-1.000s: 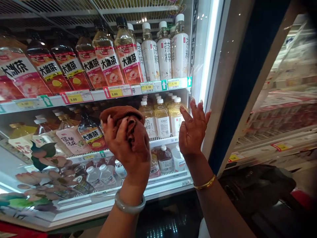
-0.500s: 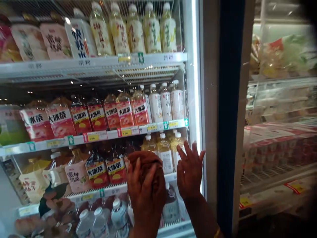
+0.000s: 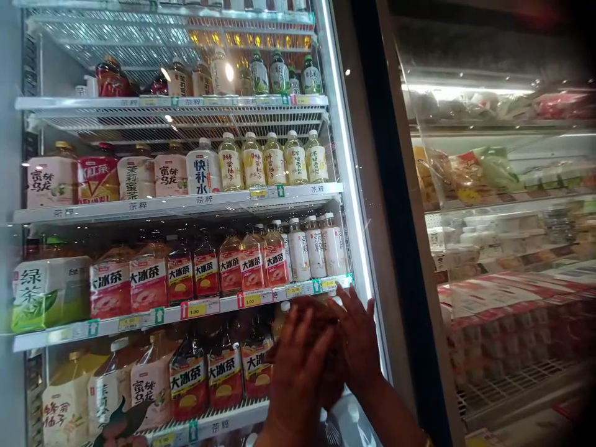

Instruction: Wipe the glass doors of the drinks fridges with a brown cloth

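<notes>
In front of me is the glass door (image 3: pixel 177 217) of a lit drinks fridge. My left hand (image 3: pixel 298 372) presses a bunched brown cloth (image 3: pixel 334 372) toward the glass, its fingers curved over the cloth. Close against the cloth's right side is my right hand (image 3: pixel 361 344), with its fingers stretched upward and apart. Whether the right hand grips any of the cloth is hard to make out in the dim light. Both hands are near the door's right side and hide bottles on the lower shelf behind the glass.
Behind the glass, shelves hold rows of tea bottles (image 3: pixel 149 282) and white bottles (image 3: pixel 298 248). A bright light strip (image 3: pixel 347 149) runs down the door's right side, beside a dark upright post (image 3: pixel 391 174). Further right stands another chilled display (image 3: pixel 507 298) with packaged goods.
My right hand has come over to the cloth, from apart to beside the left hand. The left hand and cloth have shifted right along the door. The view has tilted upward, showing higher shelves.
</notes>
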Tool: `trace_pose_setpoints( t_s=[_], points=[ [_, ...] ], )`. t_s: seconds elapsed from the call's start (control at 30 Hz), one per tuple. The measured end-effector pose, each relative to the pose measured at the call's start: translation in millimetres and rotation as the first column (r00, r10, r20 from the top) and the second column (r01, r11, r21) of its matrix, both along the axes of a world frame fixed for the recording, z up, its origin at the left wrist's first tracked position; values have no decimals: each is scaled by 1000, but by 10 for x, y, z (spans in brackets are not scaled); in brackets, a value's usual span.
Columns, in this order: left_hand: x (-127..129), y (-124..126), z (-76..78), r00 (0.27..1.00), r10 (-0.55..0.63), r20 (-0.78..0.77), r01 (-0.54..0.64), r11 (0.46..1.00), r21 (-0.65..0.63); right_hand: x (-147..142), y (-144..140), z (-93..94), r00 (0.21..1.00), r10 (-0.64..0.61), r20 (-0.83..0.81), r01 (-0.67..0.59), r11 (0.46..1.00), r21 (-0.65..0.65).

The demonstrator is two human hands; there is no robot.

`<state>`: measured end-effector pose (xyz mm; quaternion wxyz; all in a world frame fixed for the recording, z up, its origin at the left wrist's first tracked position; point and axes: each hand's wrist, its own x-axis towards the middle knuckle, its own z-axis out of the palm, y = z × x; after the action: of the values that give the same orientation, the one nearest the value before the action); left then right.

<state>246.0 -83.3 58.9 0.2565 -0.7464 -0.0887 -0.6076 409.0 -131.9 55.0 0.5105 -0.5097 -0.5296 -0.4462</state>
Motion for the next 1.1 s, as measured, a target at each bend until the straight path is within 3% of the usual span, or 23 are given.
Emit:
trace_pose_setpoints(
  t_s=[0.07,0.13,0.2,0.27,0.33,0.37,0.43,0.5,0.57,0.6,0.67,0.73,0.8,0.87,1.0,1.1],
  points=[
    [28,-25,-45,997,-11,-78,19,994,107,45,-8,46,1000,17,-4,-17,1000,16],
    [-11,-19,95,988,6,-155,10,994,107,88,-27,127,1000,15,16,-15,1000,13],
    [-61,2,415,990,20,-142,-14,999,37,118,-50,272,998,1,59,-1,1000,-1],
    [-59,18,775,1000,-3,7,3,1000,-6,137,-65,477,996,-6,93,7,1000,-4],
    [12,15,1001,993,-17,116,22,999,-44,162,-65,702,995,-7,104,6,1000,6],
    [63,6,1031,992,-20,123,25,999,-37,182,-61,803,995,-9,101,7,1000,18],
    [152,-14,945,999,-21,29,20,999,40,245,-54,948,995,-16,95,13,999,32],
    [179,-15,791,991,-1,-137,23,987,159,332,-61,1010,994,-21,111,19,1000,23],
    [142,17,752,961,28,-275,45,966,255,420,-89,1022,988,-18,153,21,1000,-16],
    [114,43,812,949,36,-315,56,959,277,454,-110,1030,985,-15,174,22,999,-38],
    [87,92,1076,947,29,-321,66,958,281,488,-149,1083,981,-9,194,23,997,-71],
    [128,110,1408,981,-6,-194,48,976,211,480,-173,1199,985,-6,173,19,997,-73],
    [221,83,1632,1000,-10,-28,13,995,101,449,-176,1345,990,7,142,1,998,-55],
    [301,38,1667,1000,7,-8,-6,995,96,431,-170,1462,992,31,125,-27,999,-34],
    [221,46,1547,941,74,-330,53,931,360,490,-190,1526,983,60,171,-47,996,-79],
    [73,149,1799,893,144,-427,67,895,441,540,-225,1577,979,48,196,-23,991,-130]
  ],
)
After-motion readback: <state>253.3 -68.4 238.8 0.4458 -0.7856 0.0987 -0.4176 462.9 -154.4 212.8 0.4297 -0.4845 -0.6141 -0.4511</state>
